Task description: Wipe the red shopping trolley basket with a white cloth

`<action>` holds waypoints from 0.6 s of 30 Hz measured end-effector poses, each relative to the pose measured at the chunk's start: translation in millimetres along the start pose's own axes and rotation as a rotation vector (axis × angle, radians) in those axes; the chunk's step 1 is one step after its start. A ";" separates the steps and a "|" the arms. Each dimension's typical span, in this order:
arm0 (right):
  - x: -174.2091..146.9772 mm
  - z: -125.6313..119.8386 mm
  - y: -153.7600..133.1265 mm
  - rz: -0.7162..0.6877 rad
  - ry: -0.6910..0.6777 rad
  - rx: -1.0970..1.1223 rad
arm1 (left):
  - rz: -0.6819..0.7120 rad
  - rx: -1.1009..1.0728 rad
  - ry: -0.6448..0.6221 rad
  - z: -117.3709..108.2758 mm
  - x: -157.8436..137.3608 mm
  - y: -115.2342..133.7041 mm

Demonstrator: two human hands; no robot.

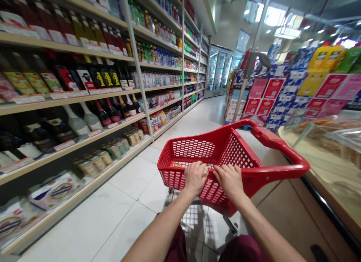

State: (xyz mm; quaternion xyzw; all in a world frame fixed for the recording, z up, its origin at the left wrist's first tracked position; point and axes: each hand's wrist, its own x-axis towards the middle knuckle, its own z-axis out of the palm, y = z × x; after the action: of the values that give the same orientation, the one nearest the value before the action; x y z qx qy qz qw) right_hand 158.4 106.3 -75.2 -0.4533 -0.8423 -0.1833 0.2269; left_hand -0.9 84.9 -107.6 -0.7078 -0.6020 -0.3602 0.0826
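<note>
A red plastic shopping cart (255, 175) stands sideways in front of me, its looped handle out to the right. My left hand (195, 176) is closed over the near rim of its basket. Just to the right, my right hand (230, 181) curls over the same rim, fingertips on the inner side. A small gap separates the two hands. Something flat with yellow markings (178, 165) lies in the basket near my left hand; its kind is unclear, and part of it is hidden by the near wall.
Shelves of bottles and cans (113, 91) run along the left. Stacked boxes (262, 96) stand at the right, behind a metal pole (239, 94). A counter with clear covers (324, 141) borders the right side. Glass-door fridges (220, 72) are at the far end of the tiled aisle (124, 205).
</note>
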 end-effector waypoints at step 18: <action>-7.9 0.2 17.1 -0.047 0.010 -0.013 | 0.288 0.045 -0.041 4.8 -25.4 -39.5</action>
State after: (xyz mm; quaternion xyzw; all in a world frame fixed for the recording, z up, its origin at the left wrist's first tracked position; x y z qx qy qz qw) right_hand 176.7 110.0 -77.9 -0.4339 -0.8503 -0.1963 0.2240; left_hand -35.4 77.7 -139.1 -0.7922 -0.5037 -0.3162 0.1369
